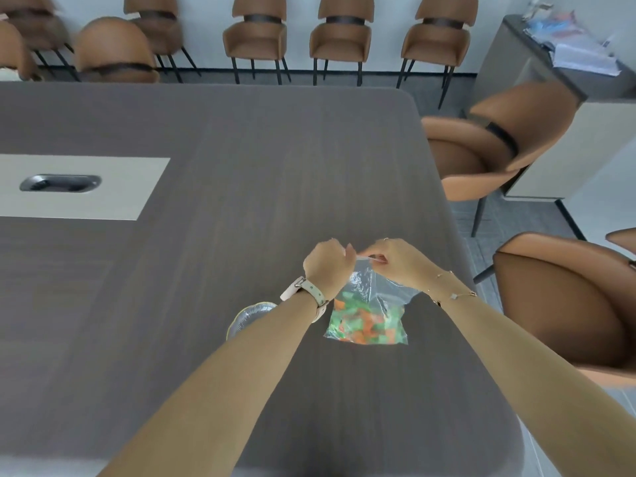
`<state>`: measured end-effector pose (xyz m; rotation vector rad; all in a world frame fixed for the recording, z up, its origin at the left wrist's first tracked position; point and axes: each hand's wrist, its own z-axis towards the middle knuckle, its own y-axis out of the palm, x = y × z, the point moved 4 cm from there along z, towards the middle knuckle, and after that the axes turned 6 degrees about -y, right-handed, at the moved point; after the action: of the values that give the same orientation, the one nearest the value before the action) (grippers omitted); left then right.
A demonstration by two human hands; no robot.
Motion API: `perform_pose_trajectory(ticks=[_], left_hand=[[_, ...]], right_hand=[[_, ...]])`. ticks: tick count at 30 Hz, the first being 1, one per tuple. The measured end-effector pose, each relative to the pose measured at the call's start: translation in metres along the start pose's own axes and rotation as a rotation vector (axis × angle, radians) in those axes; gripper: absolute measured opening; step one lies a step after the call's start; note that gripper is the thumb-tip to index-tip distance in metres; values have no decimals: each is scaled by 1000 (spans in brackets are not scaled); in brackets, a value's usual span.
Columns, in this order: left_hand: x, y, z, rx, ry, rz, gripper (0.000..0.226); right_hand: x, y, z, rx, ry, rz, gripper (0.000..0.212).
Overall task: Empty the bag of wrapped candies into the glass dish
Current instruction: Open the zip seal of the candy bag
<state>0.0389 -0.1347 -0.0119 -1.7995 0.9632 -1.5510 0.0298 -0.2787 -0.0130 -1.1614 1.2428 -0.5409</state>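
A clear plastic bag hangs upright above the dark table, its bottom filled with green and orange wrapped candies. My left hand and my right hand both pinch the bag's top edge, close together. The glass dish, clear with a thin gold rim, sits on the table to the left of the bag and is partly hidden under my left forearm. What the dish holds cannot be seen.
The dark wooden table has a pale inset panel with a cable port at the left. Brown chairs stand along the far wall and at the right side. A grey cabinet with papers stands at the back right.
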Motion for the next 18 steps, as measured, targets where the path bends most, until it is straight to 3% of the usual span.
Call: perform_pose_trajectory(ticks=[2,10,15,18], left_hand=[[-4,-5,0,-18,-77,-99,28],[-17,-11,-5,-5,-84,-165,27],[-25,-8,-6,-25,-84,-208,27],[-22,-7,-12,-44,-49,-209,27]], right_hand=[[-6,-1,-1,-6,-8,-1,39],[-15,4,-5,-9,14,-4,22],[-23,3,-14,73,92,233,33],[-25,7,-13,87,102,275,23]])
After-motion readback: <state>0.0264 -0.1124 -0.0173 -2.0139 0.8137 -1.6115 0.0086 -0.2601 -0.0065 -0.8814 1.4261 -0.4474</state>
